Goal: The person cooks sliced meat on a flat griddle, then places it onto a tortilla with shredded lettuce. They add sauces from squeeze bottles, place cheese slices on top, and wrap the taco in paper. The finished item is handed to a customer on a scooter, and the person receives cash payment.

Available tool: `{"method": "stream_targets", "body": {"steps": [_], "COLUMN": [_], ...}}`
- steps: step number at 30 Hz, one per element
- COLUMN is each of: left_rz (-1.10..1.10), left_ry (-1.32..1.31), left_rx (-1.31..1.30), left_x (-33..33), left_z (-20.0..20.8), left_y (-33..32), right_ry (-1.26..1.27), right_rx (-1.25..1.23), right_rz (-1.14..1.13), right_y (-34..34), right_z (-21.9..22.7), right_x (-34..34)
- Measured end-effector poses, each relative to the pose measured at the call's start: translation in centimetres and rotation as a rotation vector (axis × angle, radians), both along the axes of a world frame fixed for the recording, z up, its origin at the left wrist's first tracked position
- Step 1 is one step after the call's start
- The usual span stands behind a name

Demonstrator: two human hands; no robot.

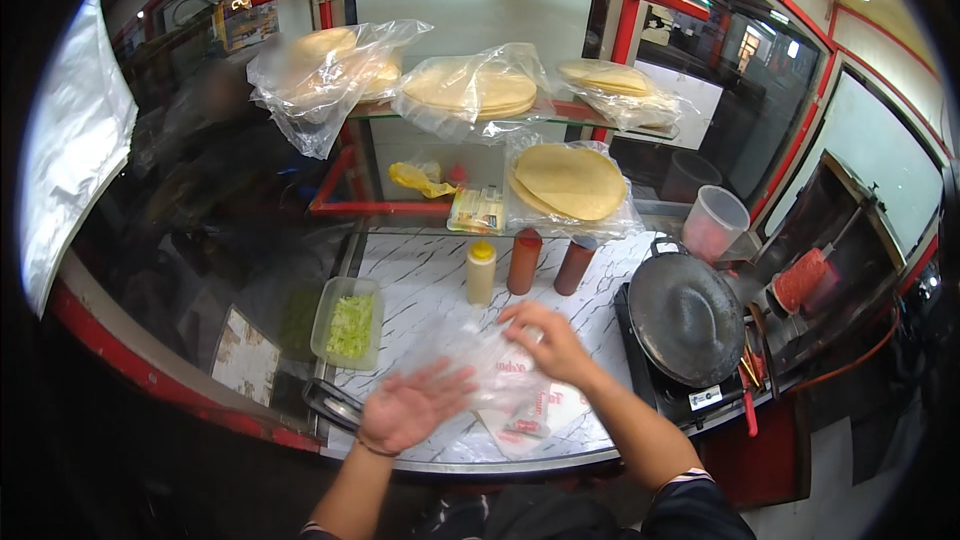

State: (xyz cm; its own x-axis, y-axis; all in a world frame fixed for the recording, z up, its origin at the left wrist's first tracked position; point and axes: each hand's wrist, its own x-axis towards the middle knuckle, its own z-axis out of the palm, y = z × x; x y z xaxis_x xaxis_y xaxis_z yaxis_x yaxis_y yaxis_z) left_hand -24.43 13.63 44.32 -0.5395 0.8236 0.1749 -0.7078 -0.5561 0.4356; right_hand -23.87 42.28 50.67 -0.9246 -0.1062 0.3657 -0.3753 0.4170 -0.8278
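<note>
Over the marble-patterned counter (410, 260), a thin clear plastic bag (470, 345) hangs between my two hands, blurred by motion. My left hand (415, 405) is open, palm showing and fingers stretched toward the bag; whether they are inside it or only against it I cannot tell. Thumb and fingers of my right hand (550, 342) are pinched together at the bag's upper right side. Below the bag lies a white paper sheet (565, 410) with red print, and a small wrapped piece with red print (530, 410) rests on it, partly veiled by the plastic.
A tub of shredded lettuce (350, 325) and tongs (332, 402) are at left. Behind stand cream (480, 275), orange-red (524, 262) and dark red (575, 266) squeeze bottles. At right are a lidded black pan (687, 320) and meat on a spit (800, 280). Bagged flatbreads (470, 90) fill the shelf.
</note>
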Motion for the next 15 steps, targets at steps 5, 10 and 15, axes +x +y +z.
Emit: {"method": "stream_targets", "body": {"steps": [5,10,15], "left_rz": [0.143,0.497,0.52], "left_ry": [0.03,0.039,-0.021], "left_rx": [0.268,0.195,0.187], "left_x": [-3.4,-10.9,-20.6], "left_z": [0.8,7.5,11.1], "left_y": [-4.6,-1.6,6.0], "right_ry": [0.025,0.676,0.552], "right_rx": [0.138,0.389,0.701], "right_rz": [0.067,-0.387,-0.367], "right_y": [-0.4,-5.1,-6.1], "right_z": [5.1,7.5,5.4], "right_x": [-2.9,-6.5,-12.2]}}
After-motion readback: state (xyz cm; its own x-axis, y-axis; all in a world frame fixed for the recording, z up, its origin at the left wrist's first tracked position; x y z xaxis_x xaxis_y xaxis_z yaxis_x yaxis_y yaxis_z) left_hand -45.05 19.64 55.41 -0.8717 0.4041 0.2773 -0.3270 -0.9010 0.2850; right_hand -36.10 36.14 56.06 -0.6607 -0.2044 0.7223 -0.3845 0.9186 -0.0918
